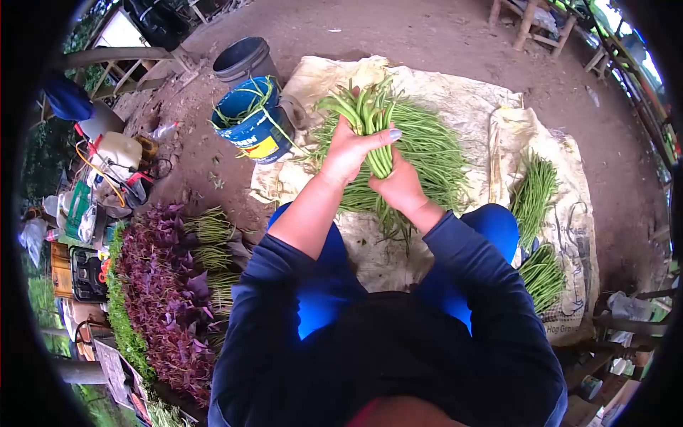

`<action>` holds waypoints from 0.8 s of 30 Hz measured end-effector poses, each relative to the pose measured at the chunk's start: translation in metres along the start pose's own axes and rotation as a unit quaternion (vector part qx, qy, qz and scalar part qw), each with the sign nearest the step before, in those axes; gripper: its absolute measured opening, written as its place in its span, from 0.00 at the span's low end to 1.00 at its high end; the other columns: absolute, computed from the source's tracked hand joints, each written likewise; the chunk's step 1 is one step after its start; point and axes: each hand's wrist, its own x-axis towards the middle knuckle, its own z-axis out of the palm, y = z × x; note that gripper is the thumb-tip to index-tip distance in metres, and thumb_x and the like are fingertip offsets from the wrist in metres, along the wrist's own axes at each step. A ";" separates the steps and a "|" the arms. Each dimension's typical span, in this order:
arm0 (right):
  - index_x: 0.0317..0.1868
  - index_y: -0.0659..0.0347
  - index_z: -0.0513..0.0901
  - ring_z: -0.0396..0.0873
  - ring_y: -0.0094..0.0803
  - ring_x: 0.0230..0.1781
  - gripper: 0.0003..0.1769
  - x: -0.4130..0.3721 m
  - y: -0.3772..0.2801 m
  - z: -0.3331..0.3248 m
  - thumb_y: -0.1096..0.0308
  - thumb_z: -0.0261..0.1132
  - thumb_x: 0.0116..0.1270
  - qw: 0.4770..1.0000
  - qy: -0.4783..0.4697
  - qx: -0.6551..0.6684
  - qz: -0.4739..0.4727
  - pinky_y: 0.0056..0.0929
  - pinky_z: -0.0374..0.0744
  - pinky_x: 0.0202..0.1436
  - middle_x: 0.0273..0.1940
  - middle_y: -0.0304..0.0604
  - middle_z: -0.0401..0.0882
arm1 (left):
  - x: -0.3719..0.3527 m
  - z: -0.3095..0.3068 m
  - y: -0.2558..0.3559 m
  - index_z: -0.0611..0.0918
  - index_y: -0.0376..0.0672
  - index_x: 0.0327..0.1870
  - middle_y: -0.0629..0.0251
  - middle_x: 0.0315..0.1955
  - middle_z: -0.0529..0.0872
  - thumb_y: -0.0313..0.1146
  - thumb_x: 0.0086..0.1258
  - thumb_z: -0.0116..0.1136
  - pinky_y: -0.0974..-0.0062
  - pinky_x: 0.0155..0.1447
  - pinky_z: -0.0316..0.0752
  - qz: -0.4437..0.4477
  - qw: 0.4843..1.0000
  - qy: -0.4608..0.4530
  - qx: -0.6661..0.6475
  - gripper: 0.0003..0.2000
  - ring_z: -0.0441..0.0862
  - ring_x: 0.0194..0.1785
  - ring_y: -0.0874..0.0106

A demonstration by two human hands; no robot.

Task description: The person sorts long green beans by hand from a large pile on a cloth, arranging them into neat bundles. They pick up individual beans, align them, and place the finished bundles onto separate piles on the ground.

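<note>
A bunch of green string beans (368,117) is held up in front of me, its tips fanned at the top. My left hand (348,153) is closed around the bunch, thumb across its front. Lower down, my right hand (402,183) grips the same beans near their bottom end; some of its fingers are hidden behind them. Beneath both hands spreads a large loose pile of string beans (427,153), lying on a pale woven sack sheet (477,92).
Two bean bundles (535,188) lie on the sheet at right. A blue bucket (245,135) with trailing green stems stands at left, before a dark bucket (242,60). Purple leafy bunches (163,285) and more bundled beans (211,245) sit at lower left.
</note>
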 end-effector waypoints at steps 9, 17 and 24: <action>0.75 0.55 0.31 0.48 0.46 0.74 0.54 0.040 -0.006 -0.028 0.45 0.60 0.67 0.923 -0.115 0.368 0.011 0.34 0.53 0.74 0.76 0.53 0.40 | 0.006 -0.007 0.003 0.78 0.35 0.46 0.60 0.34 0.85 0.16 0.51 0.64 0.74 0.42 0.78 -0.022 0.997 0.068 -0.033 0.19 0.84 0.36 0.69; 0.56 0.61 0.78 0.73 0.33 0.58 0.22 0.065 -0.039 -0.014 0.55 0.47 0.76 0.943 0.086 0.194 -0.258 0.28 0.64 0.66 0.53 0.45 0.79 | -0.003 -0.002 -0.026 0.76 0.34 0.52 0.61 0.45 0.84 0.16 0.46 0.66 0.74 0.53 0.76 -0.059 0.995 0.037 0.078 0.27 0.82 0.47 0.69; 0.73 0.67 0.51 0.50 0.33 0.74 0.33 0.063 -0.042 -0.033 0.58 0.50 0.76 0.901 0.066 0.379 -0.202 0.27 0.55 0.73 0.74 0.48 0.51 | -0.002 -0.009 -0.016 0.81 0.35 0.41 0.63 0.33 0.86 0.15 0.47 0.65 0.75 0.44 0.79 -0.021 0.994 0.043 0.101 0.17 0.84 0.38 0.72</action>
